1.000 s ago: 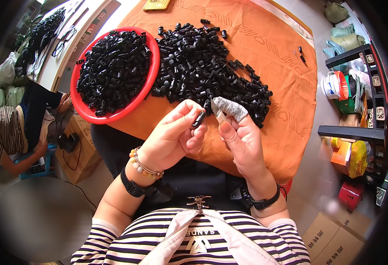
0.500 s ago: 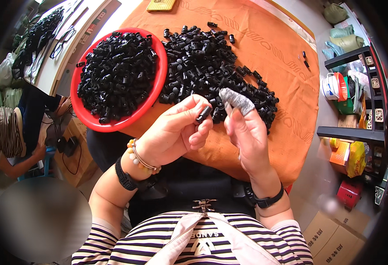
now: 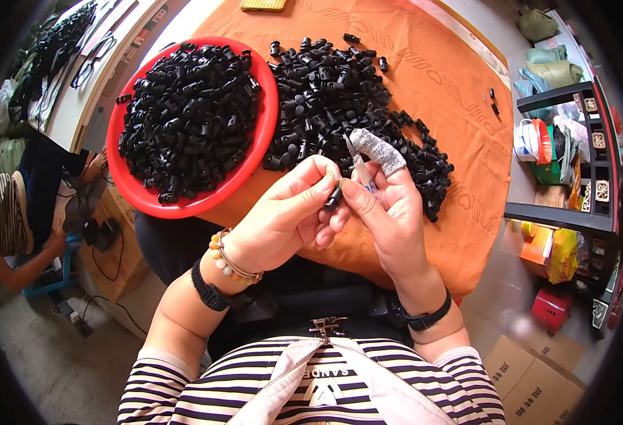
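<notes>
My left hand [image 3: 290, 205] pinches a small black cylindrical piece, which looks like a cord lock [image 3: 333, 197], between thumb and fingertips. Close beside it, my right hand [image 3: 391, 209] is closed on a slim pale tool with a pointed dark tip, like a small knife [image 3: 359, 164]. A grey knitted finger sleeve [image 3: 379, 150] covers my right index finger. The right thumb tip is next to the cord lock; whether it touches cannot be made out. Beyond both hands spreads a loose pile of similar black cord locks [image 3: 326, 92]. More of them heap up in a red basin [image 3: 270, 117] on the left.
An orange cloth [image 3: 460, 142] covers the table. A yellow object [image 3: 262, 4] lies at its far edge, and a few stray black pieces [image 3: 494, 106] at the right. Shelves [image 3: 563, 212] and cardboard boxes [image 3: 535, 382] stand to the right. Another person [image 3: 14, 212] sits at far left.
My right hand has come left, against the left hand, and the pointed tool now shows in it. The view has shifted slightly. My left hand still pinches the cord lock.
</notes>
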Demonstrator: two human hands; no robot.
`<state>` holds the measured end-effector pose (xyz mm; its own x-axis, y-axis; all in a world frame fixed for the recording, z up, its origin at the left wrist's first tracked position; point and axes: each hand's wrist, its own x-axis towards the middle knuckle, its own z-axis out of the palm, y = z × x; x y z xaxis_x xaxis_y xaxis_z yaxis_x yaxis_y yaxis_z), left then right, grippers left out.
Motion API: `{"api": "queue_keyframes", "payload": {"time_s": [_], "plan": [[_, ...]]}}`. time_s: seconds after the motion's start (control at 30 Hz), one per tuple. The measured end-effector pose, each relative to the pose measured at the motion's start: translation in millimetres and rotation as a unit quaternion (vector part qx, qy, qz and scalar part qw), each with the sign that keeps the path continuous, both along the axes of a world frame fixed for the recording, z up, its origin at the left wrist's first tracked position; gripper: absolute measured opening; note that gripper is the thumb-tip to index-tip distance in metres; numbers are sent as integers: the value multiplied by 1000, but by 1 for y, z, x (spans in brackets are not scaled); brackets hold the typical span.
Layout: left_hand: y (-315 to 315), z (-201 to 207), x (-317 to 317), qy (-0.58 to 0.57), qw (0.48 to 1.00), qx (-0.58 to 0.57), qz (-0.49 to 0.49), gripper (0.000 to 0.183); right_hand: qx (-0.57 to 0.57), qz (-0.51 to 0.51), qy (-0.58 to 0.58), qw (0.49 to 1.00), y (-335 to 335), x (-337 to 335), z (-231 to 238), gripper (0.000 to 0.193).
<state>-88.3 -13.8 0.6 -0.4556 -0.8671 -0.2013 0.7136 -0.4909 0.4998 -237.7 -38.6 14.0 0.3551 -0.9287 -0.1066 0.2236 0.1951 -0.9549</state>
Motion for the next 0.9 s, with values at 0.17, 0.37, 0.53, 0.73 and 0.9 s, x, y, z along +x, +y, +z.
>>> {"api": "queue_keyframes", "payload": {"time_s": [0.17, 0.37, 0.53, 0.73, 0.9], "plan": [[0, -4, 6, -90, 995, -30, 24, 15, -36, -6, 44, 998, -2, 1, -2, 43], [-1, -7, 6, -51, 999, -3, 3, 11, -95, -29, 39, 994, -5, 5, -3, 39], [-3, -9, 5, 0, 1000, 7, 11, 12, -43, -29, 25, 998, -4, 5, 3, 39], [-4, -8, 9, 67, 996, 51, 23, 15, -18, 38, -44, 998, -1, -5, 7, 44], [-2, -6, 9, 85, 994, 59, 29, 16, -16, 59, 29, 998, 9, -14, 6, 46]]}}
